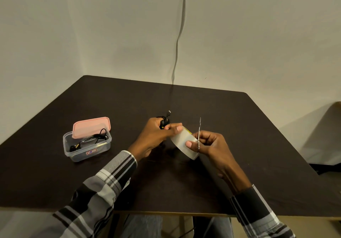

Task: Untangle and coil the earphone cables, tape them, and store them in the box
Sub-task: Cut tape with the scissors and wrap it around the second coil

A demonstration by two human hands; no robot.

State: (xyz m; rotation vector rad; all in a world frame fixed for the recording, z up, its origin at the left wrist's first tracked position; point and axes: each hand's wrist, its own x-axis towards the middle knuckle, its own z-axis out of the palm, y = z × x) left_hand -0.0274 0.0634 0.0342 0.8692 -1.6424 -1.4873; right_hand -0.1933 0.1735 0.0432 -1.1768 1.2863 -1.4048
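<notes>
My left hand [156, 134] grips a coiled black earphone cable [164, 121] in its curled fingers, and its thumb rests on the top of a clear tape roll [182, 142]. My right hand [208, 143] holds thin scissors [199, 134] upright against the right edge of the roll, thumb pressed on the tape. A clear plastic box [86, 150] stands at the left of the table with another black earphone [88, 141] inside. Its pink lid [91, 127] leans on the box's back rim.
The dark table [239, 127] spreads out around my hands, with its front edge near my sleeves. A grey cable [180, 34] hangs down the wall behind the table. A pale rounded object [332, 132] sits beyond the right edge.
</notes>
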